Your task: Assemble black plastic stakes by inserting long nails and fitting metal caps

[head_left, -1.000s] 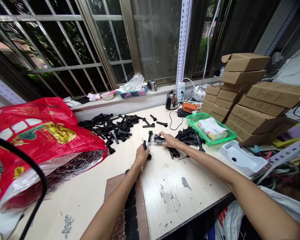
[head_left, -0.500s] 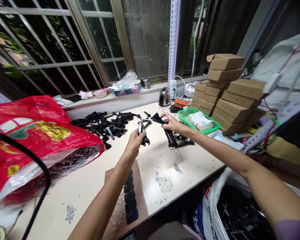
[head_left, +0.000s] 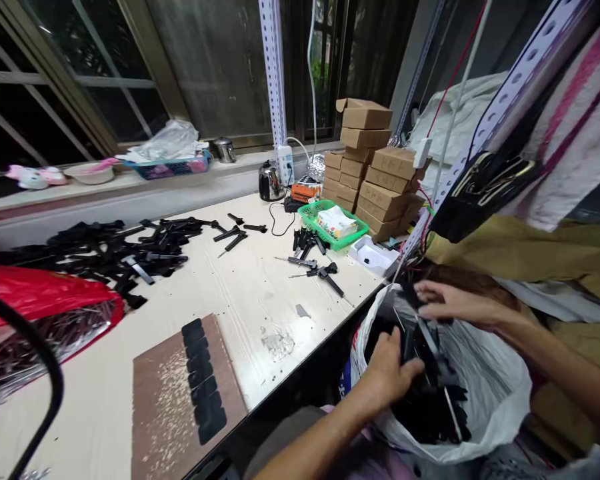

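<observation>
Both my hands are over a white plastic bag (head_left: 500, 393) that stands beside the table and is full of black plastic parts (head_left: 430, 407). My left hand (head_left: 390, 370) is closed around a few black parts at the bag's mouth. My right hand (head_left: 453, 303) hovers above the bag with its fingers curled on a black part (head_left: 424, 328). A few black parts with metal pins (head_left: 316, 268) lie on the pale table (head_left: 240, 293) near its right edge. A large heap of black parts (head_left: 105, 247) covers the table's far left.
A red plastic bag (head_left: 40, 303) of metal pins lies at the left. A brown board with black pads (head_left: 185, 393) sits at the table's front. A green basket (head_left: 335, 227), stacked cardboard boxes (head_left: 375, 180), a white tray (head_left: 373, 255) and a kettle (head_left: 269, 181) stand at the back right.
My view has swung right and down. Both hands left the table with the black parts they had picked up and now reach into the white bag beside it.
</observation>
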`<state>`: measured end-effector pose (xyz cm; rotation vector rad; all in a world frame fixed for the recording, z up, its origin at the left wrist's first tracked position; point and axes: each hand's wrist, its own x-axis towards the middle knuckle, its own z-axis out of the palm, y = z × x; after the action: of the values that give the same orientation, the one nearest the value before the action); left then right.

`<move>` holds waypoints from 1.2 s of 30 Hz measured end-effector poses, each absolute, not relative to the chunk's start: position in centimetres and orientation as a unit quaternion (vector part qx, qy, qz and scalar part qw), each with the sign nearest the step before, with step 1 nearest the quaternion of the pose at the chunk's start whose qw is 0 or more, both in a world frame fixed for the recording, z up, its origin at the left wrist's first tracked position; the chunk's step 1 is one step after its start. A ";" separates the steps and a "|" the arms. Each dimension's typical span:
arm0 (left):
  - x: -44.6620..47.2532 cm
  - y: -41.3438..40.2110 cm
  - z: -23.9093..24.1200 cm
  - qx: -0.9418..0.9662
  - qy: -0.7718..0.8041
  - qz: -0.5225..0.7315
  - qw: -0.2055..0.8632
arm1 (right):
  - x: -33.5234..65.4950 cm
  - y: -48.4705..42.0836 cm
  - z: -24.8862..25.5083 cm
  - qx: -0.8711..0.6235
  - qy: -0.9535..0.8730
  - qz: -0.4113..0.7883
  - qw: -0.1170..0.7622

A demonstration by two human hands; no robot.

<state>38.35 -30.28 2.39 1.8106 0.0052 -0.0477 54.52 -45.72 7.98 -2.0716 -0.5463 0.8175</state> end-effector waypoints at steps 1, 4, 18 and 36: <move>37.9 -30.1 1.9 0.804 -0.028 -0.045 0.592 | 54.8 -47.3 7.0 -0.848 -0.204 0.293 0.392; 37.4 -28.3 1.7 0.803 -0.032 -0.019 0.595 | 55.8 -47.8 5.4 -0.889 -0.193 0.160 0.384; 39.5 -15.5 -0.8 0.554 0.313 0.093 0.766 | 53.3 -24.0 0.5 -0.895 -0.437 0.056 0.070; 41.1 -10.6 -0.7 0.266 0.347 0.218 0.873 | 55.7 -17.4 2.8 -0.833 -0.516 0.084 0.183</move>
<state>41.14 -10.60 -0.65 0.5552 0.7245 0.4565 55.69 -17.39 2.80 -2.3489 -1.4565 0.2363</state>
